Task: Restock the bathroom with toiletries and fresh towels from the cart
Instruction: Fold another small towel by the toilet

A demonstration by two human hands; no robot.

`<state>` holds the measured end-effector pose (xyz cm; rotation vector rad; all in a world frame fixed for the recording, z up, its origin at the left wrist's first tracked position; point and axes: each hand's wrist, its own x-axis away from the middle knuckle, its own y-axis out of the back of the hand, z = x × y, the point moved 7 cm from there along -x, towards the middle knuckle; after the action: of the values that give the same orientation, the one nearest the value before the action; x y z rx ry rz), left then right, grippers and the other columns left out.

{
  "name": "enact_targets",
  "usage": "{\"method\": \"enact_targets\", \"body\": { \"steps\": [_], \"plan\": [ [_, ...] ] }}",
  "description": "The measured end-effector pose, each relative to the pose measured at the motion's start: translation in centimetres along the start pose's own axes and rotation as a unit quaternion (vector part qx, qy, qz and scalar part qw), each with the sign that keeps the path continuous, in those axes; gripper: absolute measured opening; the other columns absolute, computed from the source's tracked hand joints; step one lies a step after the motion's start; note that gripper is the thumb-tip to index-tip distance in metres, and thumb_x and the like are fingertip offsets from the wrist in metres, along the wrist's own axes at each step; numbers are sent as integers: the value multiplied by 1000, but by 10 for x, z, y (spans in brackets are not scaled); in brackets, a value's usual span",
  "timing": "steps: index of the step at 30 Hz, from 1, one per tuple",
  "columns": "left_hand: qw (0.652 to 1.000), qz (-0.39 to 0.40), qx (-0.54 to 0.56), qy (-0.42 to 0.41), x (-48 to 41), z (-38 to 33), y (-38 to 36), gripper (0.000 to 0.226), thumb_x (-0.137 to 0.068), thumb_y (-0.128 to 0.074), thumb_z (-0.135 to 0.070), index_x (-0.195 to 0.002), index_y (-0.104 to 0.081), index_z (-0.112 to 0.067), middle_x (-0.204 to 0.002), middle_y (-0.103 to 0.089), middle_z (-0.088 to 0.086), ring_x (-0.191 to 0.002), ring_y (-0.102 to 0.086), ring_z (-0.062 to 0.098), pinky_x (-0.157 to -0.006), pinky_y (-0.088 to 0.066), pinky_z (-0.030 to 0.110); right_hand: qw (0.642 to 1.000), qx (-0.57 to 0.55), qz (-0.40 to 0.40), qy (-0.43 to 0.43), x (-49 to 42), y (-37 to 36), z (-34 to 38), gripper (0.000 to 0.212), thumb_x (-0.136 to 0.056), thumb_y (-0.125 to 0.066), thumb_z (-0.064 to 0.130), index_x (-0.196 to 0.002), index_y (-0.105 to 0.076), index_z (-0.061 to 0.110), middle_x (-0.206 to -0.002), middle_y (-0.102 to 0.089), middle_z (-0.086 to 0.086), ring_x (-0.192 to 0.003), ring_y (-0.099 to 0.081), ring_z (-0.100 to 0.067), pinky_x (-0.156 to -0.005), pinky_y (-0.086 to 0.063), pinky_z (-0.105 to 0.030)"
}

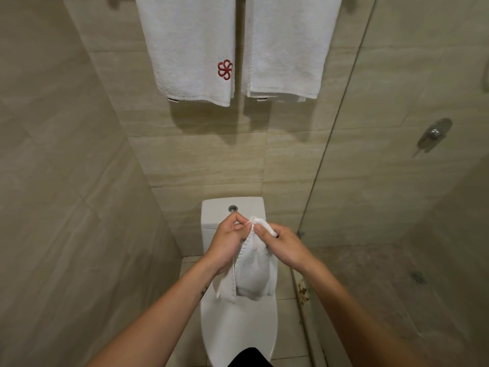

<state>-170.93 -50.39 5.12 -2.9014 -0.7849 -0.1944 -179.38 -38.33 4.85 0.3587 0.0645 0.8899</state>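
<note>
A small white towel (252, 271) hangs bunched between my two hands above the toilet. My left hand (229, 241) pinches its upper edge with fingers curled. My right hand (281, 242) grips the top corner beside it, thumb on the cloth. Two larger white towels hang on the wall above: the left towel (190, 49) carries a red flower emblem, the right towel (288, 46) is plain and folded double.
A white toilet (238, 329) with closed lid and a flush button (232, 208) on its tank stands straight below. A beige tiled wall closes in on the left. A glass shower partition (336, 144) runs on the right, with a metal shower valve (435, 133) behind it.
</note>
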Motion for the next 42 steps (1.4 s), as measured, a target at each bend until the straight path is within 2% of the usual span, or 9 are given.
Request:
{"method": "enact_targets", "body": {
  "steps": [5, 10, 14, 19, 23, 27, 31, 36, 42],
  "plan": [
    [999, 53, 5, 3, 5, -3, -2, 17, -98, -65, -17, -94, -56, -4, -90, -74, 12, -83, -69, 20, -76, -53, 27, 999, 5, -23, -38, -7, 1, -10, 51, -90, -59, 67, -90, -76, 19, -85, -74, -7, -79, -68, -16, -72, -48, -33],
    [998, 62, -27, 5, 5, 2, 3, 18, -94, -66, 1, -101, -50, 2, -90, -76, 12, -78, -70, 19, -73, -55, 32, 999, 4, -27, -46, -10, 0, -11, 51, -88, -64, 65, -80, -77, 16, -74, -71, -9, -66, -64, -21, -65, -46, -34],
    [998, 10, -64, -13, 6, -3, 4, 15, -95, -66, -2, -96, -51, 0, -70, -70, -2, -54, -53, 4, -54, -41, 20, 997, -1, -43, -65, -10, 4, -13, 55, -83, -72, 62, -61, -53, 14, -58, -43, 1, -55, -40, -14, -54, -29, -28],
    [996, -57, -60, -17, -1, -10, 20, 19, -90, -62, 7, -88, -55, -11, -77, -71, 7, -61, -59, 14, -56, -46, 25, 994, 49, -33, -94, -12, 8, -41, 56, -67, -71, 76, -78, -72, 21, -69, -68, 1, -65, -62, -12, -62, -44, -33],
    [989, -146, -25, -14, -7, -22, 38, 26, -86, -59, 9, -83, -52, -15, -64, -60, 1, -55, -49, 14, -54, -38, 26, 984, 148, -13, -98, -8, 11, -80, 45, -70, -68, 67, -59, -55, 26, -57, -49, 10, -57, -47, -11, -60, -37, -33],
    [979, -194, 55, -11, -12, -29, 49, 29, -85, -57, 13, -80, -51, -15, -66, -61, 4, -56, -53, 16, -54, -42, 26, 960, 263, -21, -93, -1, 16, -98, 39, -76, -69, 60, -65, -60, 24, -74, -60, 5, -71, -59, -16, -62, -44, -34],
    [963, -246, 107, -5, -15, -29, 68, 27, -82, -55, 9, -80, -49, -18, -74, -63, 11, -61, -55, 20, -55, -43, 27, 934, 342, -67, -76, 5, 28, -101, 25, -80, -71, 56, -76, -71, 31, -92, -61, 4, -92, -59, -16, -67, -38, -29],
    [952, -273, 135, -12, -15, -36, 80, 31, -87, -46, 14, -80, -46, -17, -51, -62, -9, -47, -56, 8, -45, -44, 18, 903, 419, -73, -59, 9, 35, -103, 33, -86, -67, 55, -100, -74, 27, -92, -46, 6, -102, -50, -19, -75, -28, -29],
    [930, -359, 70, -19, -19, -40, 120, 33, -81, -45, 11, -75, -46, -21, -65, -46, -1, -58, -41, 14, -53, -32, 28, 867, 490, -70, -58, 11, 44, -103, 36, -87, -63, 57, -107, -73, 29, -96, -42, 8, -105, -47, -18, -81, -34, -31]
  ]
}}
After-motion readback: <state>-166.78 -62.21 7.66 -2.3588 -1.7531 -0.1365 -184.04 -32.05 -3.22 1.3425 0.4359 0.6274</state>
